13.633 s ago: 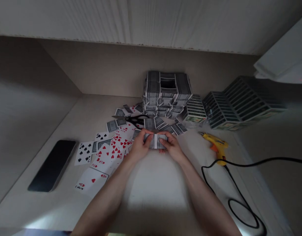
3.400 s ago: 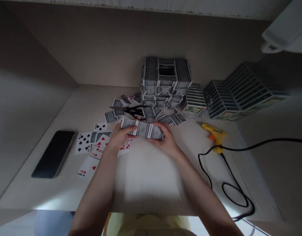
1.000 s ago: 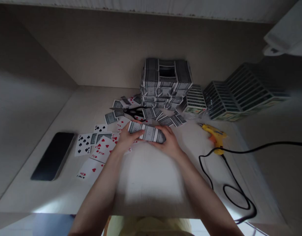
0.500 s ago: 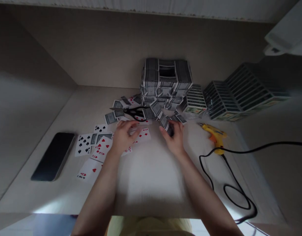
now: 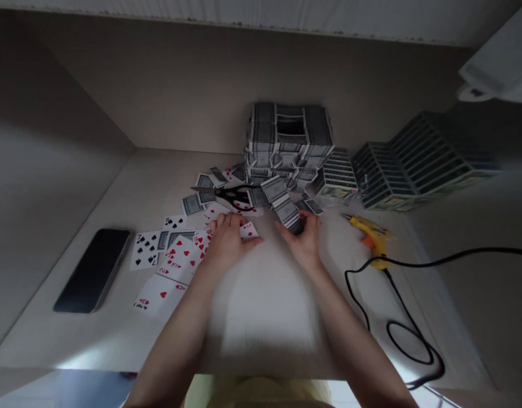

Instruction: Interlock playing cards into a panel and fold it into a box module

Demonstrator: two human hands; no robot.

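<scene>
My right hand (image 5: 304, 241) pinches the lower end of a strip of patterned-back playing cards (image 5: 281, 199), which leans up and away to the left. My left hand (image 5: 227, 238) lies over a three of diamonds (image 5: 249, 229), its thumb spread apart from the fingers; I see no firm grip on the card. Just beyond it are black-handled scissors (image 5: 233, 198) on loose cards. Behind the strip stands a box-shaped structure (image 5: 264, 127) built from playing cards, with an opening in its top.
A yellow glue gun (image 5: 373, 235) lies at the right, its black cord (image 5: 426, 340) looping toward the front. Ridged card structures (image 5: 383, 170) stand at the back right. Face-up cards (image 5: 144, 249) spread at the left beside a phone (image 5: 93, 271). Walls enclose the table.
My left hand has moved right, over the three of diamonds. In my right hand the card strip has turned so that more of its patterned face shows.
</scene>
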